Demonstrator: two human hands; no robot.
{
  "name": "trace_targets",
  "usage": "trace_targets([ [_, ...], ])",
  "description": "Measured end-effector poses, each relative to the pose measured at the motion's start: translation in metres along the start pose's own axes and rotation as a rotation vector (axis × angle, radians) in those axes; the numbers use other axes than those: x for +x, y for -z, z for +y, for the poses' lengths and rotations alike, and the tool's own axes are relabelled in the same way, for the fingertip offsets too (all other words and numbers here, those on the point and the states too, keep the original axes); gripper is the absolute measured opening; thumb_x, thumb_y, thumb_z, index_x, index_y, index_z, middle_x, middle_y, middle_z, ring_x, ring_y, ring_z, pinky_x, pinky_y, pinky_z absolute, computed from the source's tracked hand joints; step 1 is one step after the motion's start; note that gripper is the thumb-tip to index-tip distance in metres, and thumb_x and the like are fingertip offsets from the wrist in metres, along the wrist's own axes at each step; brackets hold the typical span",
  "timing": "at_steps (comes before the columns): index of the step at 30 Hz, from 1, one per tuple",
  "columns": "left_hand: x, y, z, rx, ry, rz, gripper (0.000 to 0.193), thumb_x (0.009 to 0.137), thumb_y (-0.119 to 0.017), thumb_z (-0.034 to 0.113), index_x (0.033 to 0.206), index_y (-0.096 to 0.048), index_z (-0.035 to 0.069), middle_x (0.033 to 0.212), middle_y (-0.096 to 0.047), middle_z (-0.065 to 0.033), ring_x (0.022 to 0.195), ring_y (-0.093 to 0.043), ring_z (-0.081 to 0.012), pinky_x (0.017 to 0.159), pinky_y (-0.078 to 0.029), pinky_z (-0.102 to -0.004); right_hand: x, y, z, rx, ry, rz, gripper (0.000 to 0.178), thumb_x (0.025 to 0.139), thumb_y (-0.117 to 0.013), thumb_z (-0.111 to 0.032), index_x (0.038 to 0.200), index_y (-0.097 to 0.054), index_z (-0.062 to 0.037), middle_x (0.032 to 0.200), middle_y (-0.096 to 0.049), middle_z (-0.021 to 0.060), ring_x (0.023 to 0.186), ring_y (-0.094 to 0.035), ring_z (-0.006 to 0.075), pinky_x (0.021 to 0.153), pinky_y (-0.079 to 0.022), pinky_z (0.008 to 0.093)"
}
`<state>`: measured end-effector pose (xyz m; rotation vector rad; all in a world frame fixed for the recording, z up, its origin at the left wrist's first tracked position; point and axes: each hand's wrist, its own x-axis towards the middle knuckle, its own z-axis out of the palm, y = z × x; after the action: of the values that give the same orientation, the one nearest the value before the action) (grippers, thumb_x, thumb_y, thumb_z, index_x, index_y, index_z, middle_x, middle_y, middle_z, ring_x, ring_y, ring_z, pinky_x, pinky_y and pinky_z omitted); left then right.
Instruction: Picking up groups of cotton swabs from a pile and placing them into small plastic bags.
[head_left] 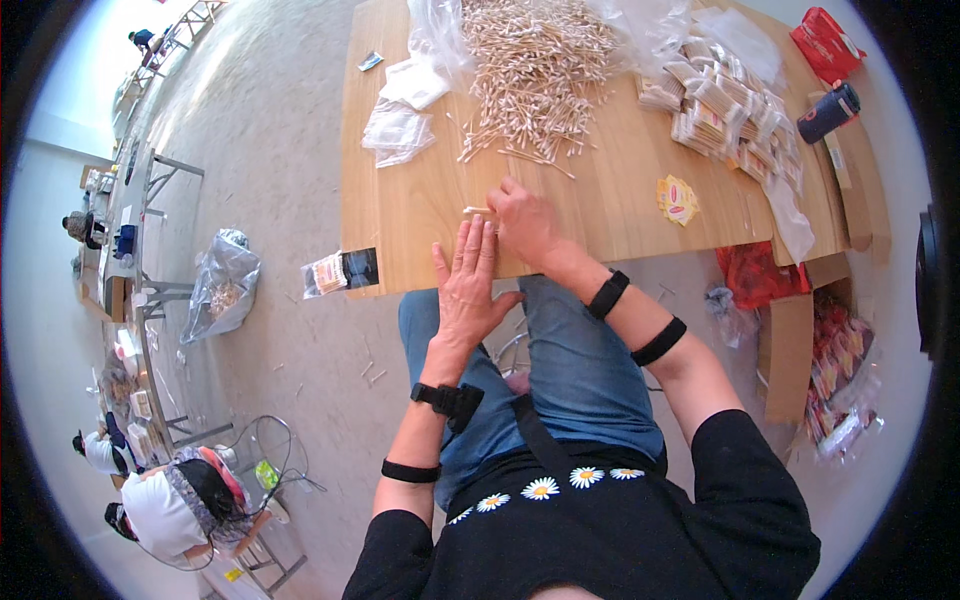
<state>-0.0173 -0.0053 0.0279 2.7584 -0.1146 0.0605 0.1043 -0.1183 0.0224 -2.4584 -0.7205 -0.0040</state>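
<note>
At the near edge of the wooden table (420, 215), my left hand (466, 285) lies with its fingers stretched out and its thumb apart. My right hand (527, 225) is closed just beside its fingertips. Between the two hands show the white tips of a few cotton swabs (478, 210), their sticks running into my right hand; its fingers partly hide them. Beyond my hands spreads a large heap of loose cotton swabs (535, 75), with a few strays at its near side.
Flat clear bags (398, 130) lie left of the heap. At right are a pile of packed swabs (725, 110), yellow cards (678, 200), a dark cup (828, 112) and a red bag (826, 45). A small packet (325, 274) overhangs the left corner. People work at tables far left.
</note>
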Motion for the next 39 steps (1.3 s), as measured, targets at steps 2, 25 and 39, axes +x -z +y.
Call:
trace_targets([
  [2, 0.001, -0.001, 0.001, 0.007, -0.012, 0.012, 0.115, 0.065, -0.083, 0.044, 0.155, -0.023, 0.005, 0.163, -0.020, -0.0119, 0.152, -0.016, -0.0284, 0.119, -0.006, -0.0593, -0.009, -0.004, 0.006, 0.051, 0.079, 0.019, 0.013, 0.077, -0.067, -0.009, 0.089, -0.063, -0.0061, 0.097, -0.061, 0.0161, 0.085, -0.068, 0.0375, 0.069, -0.056, 0.0480],
  [25, 0.025, -0.014, 0.000, 0.138, -0.072, 0.069, 0.126, 0.054, -0.079, 0.062, 0.152, -0.027, 0.002, 0.161, -0.024, -0.0123, 0.151, -0.018, -0.0291, 0.119, -0.013, -0.0582, 0.029, 0.018, 0.030, -0.152, -0.182, 0.160, 0.014, 0.082, -0.063, -0.010, 0.094, -0.064, -0.0053, 0.104, -0.062, 0.0174, 0.087, -0.069, 0.0364, 0.072, -0.057, 0.0460],
  [39, 0.026, -0.018, -0.002, 0.135, -0.074, 0.089, 0.127, 0.054, -0.077, 0.064, 0.153, -0.026, 0.003, 0.161, -0.024, -0.0120, 0.151, -0.019, -0.0287, 0.119, -0.011, -0.0578, -0.009, 0.020, 0.041, 0.028, 0.022, 0.061, 0.008, 0.084, -0.061, -0.011, 0.090, -0.062, -0.0053, 0.095, -0.061, 0.0181, 0.084, -0.064, 0.0396, 0.070, -0.054, 0.0499],
])
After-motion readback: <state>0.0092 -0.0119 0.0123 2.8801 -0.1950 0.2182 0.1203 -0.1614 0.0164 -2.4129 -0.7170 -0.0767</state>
